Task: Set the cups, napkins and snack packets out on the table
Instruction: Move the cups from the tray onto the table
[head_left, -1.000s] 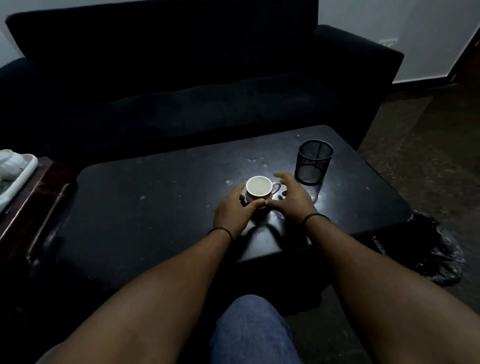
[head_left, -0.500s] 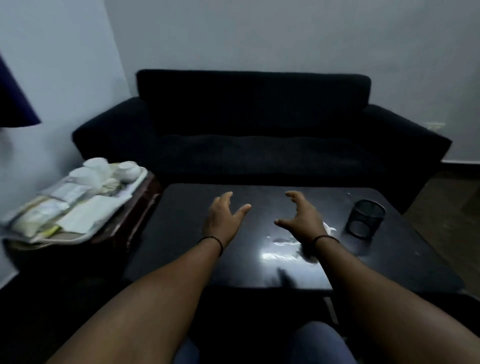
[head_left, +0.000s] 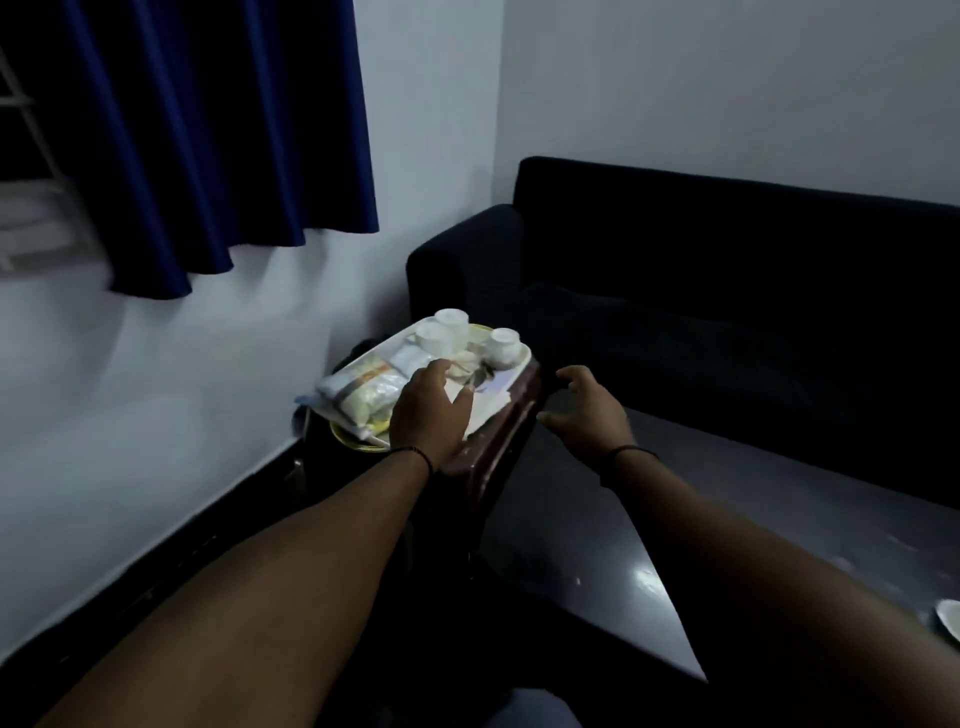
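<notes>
Hands over a loaded tray beside the table.

Sofa behind, dark table at right; white tray on a side stand carries snack packets, napkins and cups. Left hand hovers spread over the napkins; right hand hangs loosely curled, empty, beside the tray.

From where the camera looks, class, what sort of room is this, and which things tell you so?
Most likely a living room or small lounge. A dark sofa stands against the wall, a low dark table sits before it, and a blue curtain hangs at the left.
</notes>
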